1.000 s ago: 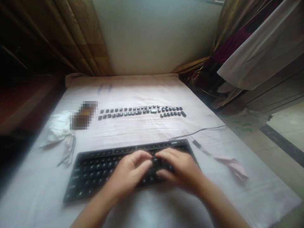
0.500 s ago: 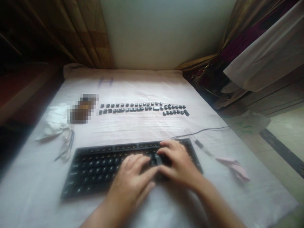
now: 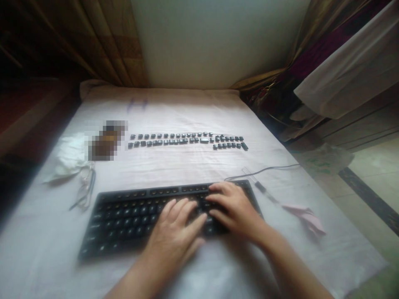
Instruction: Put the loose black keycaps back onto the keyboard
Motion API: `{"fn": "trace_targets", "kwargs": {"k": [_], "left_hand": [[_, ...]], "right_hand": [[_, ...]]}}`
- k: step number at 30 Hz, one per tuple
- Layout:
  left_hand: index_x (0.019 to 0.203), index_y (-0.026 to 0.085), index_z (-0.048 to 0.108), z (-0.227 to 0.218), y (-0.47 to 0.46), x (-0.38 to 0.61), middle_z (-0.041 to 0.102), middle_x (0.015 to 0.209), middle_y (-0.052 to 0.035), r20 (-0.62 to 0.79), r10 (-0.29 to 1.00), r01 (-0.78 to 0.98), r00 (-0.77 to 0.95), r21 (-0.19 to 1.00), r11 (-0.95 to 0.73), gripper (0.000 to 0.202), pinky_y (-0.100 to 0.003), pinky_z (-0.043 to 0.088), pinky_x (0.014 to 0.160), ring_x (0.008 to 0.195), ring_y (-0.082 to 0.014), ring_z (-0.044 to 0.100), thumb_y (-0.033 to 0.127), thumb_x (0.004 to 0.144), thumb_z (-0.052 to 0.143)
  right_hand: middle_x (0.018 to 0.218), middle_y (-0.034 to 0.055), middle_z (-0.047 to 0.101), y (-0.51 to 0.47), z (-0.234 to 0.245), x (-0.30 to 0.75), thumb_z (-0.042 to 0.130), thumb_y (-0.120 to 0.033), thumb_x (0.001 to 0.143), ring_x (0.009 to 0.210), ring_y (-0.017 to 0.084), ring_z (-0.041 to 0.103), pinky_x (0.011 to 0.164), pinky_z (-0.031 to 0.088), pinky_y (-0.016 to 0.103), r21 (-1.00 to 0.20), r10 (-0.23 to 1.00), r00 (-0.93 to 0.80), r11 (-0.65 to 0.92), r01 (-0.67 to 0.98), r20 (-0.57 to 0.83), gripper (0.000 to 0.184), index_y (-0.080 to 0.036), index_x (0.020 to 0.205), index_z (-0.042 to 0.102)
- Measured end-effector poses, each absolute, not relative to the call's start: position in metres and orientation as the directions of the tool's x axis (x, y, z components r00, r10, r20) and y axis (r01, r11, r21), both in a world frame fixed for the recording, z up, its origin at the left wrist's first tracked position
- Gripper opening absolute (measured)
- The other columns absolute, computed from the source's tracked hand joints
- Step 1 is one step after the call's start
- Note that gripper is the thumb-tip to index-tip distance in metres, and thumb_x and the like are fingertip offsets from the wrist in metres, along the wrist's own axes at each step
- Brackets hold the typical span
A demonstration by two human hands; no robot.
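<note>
A black computer keyboard (image 3: 124,222) lies on the cloth-covered table in front of me. My left hand (image 3: 176,226) rests over its middle, fingers stretched and a little apart, holding nothing that I can see. Over the keyboard's right part is my right hand (image 3: 232,207), its fingers spread and its thumb close to the left fingertips. Between the two hands a few dark keys show. The keys under my palms are hidden. Beyond the keyboard, several loose black keycaps (image 3: 176,141) are laid out in rows.
A tweezer-like tool (image 3: 260,187) and a pink cloth (image 3: 307,218) lie to the right, near the keyboard's cable (image 3: 264,169). At left are a pair of glasses (image 3: 85,189), a white crumpled cloth or bag (image 3: 70,158) and a blurred-out item (image 3: 107,143).
A greyish upright key seen between my fingertips half a second ago no longer stands out. My thumbs have drawn slightly apart, and the view has shifted a little.
</note>
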State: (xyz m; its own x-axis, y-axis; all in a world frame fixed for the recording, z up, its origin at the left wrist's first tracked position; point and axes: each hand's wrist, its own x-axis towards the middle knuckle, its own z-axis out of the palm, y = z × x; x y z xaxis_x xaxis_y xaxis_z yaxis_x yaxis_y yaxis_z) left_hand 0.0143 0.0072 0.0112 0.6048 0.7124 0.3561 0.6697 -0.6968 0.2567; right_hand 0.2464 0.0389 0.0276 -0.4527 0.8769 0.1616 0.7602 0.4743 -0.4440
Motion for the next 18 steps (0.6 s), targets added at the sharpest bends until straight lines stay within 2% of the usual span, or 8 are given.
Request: {"fn": "trace_targets", "kwargs": {"k": [6,13,18], "left_hand": [[0.128,0.03,0.062,0.007,0.003,0.015,0.058,0.131,-0.0074,0.371,0.732,0.674,0.571,0.297,-0.676,0.04,-0.047,0.032,0.113,0.126,-0.0268,0.048,0.044,0.091,0.061],[0.124,0.03,0.064,0.001,-0.004,0.017,0.059,0.131,-0.0073,0.402,0.732,0.655,0.55,0.336,-0.677,0.037,-0.047,0.031,0.113,0.126,-0.0262,0.049,0.043,0.09,0.063],[0.125,0.03,0.065,-0.003,-0.009,0.016,0.059,0.131,-0.0076,0.421,0.715,0.648,0.558,0.317,-0.692,0.036,-0.045,0.031,0.113,0.126,-0.0261,0.049,0.043,0.091,0.06]], "right_hand": [[0.118,0.0113,0.066,0.04,0.025,0.244,0.061,-0.018,0.087,0.111,0.027,0.06,0.093,0.046,0.047,-0.45,0.877,-0.431,0.479,0.754,0.213,0.02,-0.023,0.103,0.071],[0.109,0.0092,0.069,0.047,0.023,0.238,0.063,-0.016,0.086,0.102,0.026,0.063,0.087,0.046,0.045,-0.453,0.905,-0.371,0.425,0.784,0.207,0.01,-0.022,0.087,0.071],[0.111,0.0095,0.068,0.045,0.026,0.238,0.064,-0.019,0.086,0.104,0.026,0.062,0.089,0.045,0.045,-0.468,0.906,-0.379,0.422,0.777,0.188,0.009,-0.022,0.089,0.071]]}}
